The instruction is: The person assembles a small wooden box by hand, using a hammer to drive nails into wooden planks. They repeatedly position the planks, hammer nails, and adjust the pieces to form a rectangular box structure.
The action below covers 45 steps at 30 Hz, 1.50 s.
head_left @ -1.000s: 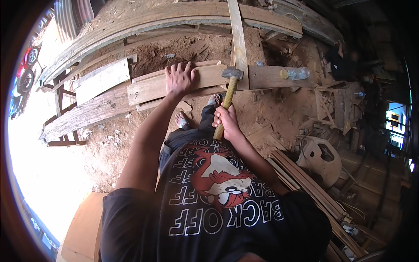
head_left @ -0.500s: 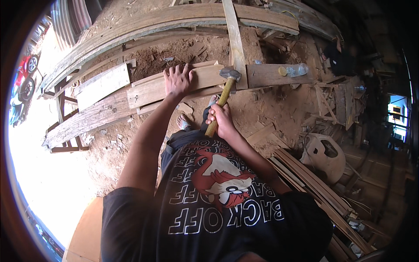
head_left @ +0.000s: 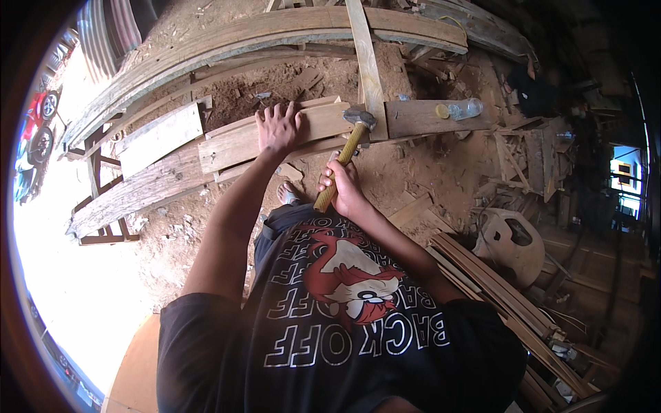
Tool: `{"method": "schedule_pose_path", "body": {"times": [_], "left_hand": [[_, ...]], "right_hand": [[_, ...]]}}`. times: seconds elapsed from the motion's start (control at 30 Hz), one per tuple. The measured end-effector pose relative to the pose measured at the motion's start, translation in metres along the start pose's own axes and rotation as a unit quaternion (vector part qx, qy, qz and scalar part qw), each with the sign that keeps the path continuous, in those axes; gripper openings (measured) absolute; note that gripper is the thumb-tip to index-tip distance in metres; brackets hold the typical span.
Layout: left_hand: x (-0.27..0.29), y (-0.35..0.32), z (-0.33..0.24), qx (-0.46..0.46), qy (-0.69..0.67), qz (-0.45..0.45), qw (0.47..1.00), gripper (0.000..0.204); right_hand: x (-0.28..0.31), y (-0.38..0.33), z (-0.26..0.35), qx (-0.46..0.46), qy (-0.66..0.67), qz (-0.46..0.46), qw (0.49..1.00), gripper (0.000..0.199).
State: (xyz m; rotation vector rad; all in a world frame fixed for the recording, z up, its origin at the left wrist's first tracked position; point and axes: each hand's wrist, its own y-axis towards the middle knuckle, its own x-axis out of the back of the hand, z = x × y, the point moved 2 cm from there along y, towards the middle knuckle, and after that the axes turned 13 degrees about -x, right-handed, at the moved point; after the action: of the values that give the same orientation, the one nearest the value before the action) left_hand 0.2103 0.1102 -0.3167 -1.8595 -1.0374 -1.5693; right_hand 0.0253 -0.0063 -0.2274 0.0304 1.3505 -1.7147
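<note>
Two hands show on my feed: the left hand [head_left: 278,131] rests spread and empty on the board [head_left: 234,149]; the right hand [head_left: 343,187] is wrapped round the hammer [head_left: 350,147], its head near the board's right end. I'd press firmly, fingers clear of that head.

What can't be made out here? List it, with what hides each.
All in the head view:
Board beneath the left hand: covered by it.
Hammer handle inside the right hand: wrapped by it.
Person at right: details lost in dark shadow.
Tan panel, lower left: cut off by the bottom edge.
</note>
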Motion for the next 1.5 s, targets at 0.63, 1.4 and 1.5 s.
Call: {"method": "schedule_pose_path", "body": {"times": [0.63, 1.4, 1.5], "left_hand": [[0.002, 0.0, -0.002, 0.001, 0.004, 0.018, 1.0, 0.058], [0.004, -0.002, 0.001, -0.004, -0.011, -0.044, 0.999, 0.057], [0.007, -0.001, 0.0, -0.002, -0.021, -0.027, 0.999, 0.057]], "right_hand": [[-0.003, 0.002, 0.003, -0.051, 0.103, 0.045, 0.992, 0.016], [0.054, -0.038, 0.052, 0.152, -0.179, -0.133, 0.963, 0.026], [0.058, -0.044, 0.061, 0.139, -0.222, -0.115, 0.958, 0.025]]}}
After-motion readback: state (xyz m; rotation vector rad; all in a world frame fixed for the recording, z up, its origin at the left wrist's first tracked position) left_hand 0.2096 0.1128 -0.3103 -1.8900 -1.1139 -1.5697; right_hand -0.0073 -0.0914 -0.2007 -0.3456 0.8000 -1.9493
